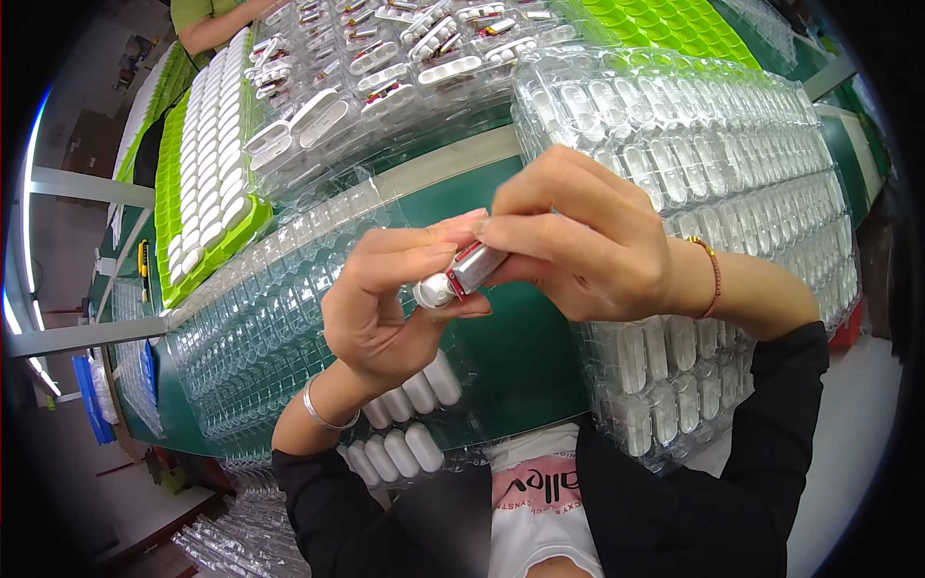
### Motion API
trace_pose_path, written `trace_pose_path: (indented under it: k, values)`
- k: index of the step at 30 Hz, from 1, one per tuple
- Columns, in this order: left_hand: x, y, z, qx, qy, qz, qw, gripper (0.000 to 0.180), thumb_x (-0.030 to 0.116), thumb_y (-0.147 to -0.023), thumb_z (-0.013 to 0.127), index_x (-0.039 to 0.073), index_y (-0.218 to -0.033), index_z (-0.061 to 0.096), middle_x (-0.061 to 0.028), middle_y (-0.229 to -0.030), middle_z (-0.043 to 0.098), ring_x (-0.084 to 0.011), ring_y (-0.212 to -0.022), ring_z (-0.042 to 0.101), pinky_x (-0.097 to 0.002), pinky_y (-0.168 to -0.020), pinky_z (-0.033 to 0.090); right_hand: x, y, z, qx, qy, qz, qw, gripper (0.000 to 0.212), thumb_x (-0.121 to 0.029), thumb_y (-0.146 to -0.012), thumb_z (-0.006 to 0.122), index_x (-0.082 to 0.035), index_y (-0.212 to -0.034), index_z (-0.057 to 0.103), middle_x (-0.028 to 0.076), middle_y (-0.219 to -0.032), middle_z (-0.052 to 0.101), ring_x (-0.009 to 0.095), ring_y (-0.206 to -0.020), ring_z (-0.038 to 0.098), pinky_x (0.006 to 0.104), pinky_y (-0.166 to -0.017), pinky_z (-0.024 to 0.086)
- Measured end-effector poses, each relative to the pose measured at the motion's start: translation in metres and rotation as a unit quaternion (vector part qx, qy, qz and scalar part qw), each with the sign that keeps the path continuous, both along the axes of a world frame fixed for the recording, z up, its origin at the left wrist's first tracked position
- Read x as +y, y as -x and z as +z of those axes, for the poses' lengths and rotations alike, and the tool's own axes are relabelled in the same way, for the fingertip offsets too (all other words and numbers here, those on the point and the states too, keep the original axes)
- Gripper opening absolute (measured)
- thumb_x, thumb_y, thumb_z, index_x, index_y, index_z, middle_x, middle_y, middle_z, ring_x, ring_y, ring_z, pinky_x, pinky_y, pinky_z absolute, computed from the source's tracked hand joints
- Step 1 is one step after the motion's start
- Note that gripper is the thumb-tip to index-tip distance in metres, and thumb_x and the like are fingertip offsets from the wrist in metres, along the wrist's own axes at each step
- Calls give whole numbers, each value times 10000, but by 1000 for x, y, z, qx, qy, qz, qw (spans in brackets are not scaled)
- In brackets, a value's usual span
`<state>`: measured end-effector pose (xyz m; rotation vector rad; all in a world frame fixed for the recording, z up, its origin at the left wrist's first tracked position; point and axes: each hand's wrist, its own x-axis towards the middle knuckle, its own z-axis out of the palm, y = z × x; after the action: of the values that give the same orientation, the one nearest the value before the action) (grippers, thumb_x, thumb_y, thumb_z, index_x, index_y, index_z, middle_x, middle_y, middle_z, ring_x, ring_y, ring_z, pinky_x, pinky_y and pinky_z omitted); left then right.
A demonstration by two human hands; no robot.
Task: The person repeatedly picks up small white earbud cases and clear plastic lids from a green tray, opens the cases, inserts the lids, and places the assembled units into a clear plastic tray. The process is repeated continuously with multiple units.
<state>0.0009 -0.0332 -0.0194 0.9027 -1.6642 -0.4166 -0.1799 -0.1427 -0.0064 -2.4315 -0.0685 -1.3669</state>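
Note:
Both my hands meet over the table's middle, closed around one small assembly. My left hand (376,303) grips a white plastic part (434,292) with a rounded end, thumb below and fingers above. Against that part sits a small silver block (476,268) with red edging, which looks like a battery cell. My right hand (588,241) pinches the silver block at its far end; the fingertips hide part of it. Below my left wrist, several white rounded case shells (424,448) lie in a clear tray.
Stacked clear blister trays (713,178) hold white parts at right. Behind, more trays carry open cases (318,120) with red and silver parts. A green tray (171,275) of white shells stands left, beside another clear tray (279,299). Another person's arm (217,29) shows at top left.

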Motion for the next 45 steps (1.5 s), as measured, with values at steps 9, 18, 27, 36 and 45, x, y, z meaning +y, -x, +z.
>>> trace_pose_path:
  k: [9,18,27,36,45]
  values:
    - [0,-3,4,-38,-5,4,999,491,42,-669,850,28,-1082,585,-176,-1053,666,-291,-983,677,-348,-812,558,2,-3,6,-3,-53,57,997,408,-47,-620,796,-19,-1005,664,106,-909,615,258,-779,578,332,-640,482]
    - [1,8,-3,7,-31,9,999,426,19,-668,847,10,-1020,606,-171,-991,688,-258,-912,689,-311,-762,548,7,2,1,21,-17,35,999,324,-4,-644,773,32,-939,643,117,-826,598,232,-655,548,305,-532,440]
    - [-6,-7,4,31,-26,-27,999,434,11,-693,826,-2,-1067,605,-196,-1079,654,-258,-972,655,-328,-804,542,3,-2,9,-6,-78,26,997,358,-64,-698,790,8,-1022,654,125,-904,614,233,-760,585,311,-645,484]
    - [-4,-15,2,39,5,-54,998,397,-19,-722,790,-3,-1078,614,-217,-1090,635,-315,-1013,663,-353,-839,566,-7,0,2,-43,40,30,998,413,-83,-649,828,-3,-1016,658,111,-918,626,252,-775,608,322,-628,514]
    - [2,-10,3,0,-21,-6,1000,413,-42,-687,810,7,-1055,630,-160,-1020,693,-237,-921,683,-296,-767,553,-5,-4,-1,-37,40,-13,998,339,-57,-597,784,28,-894,643,104,-835,600,241,-675,584,312,-546,497]
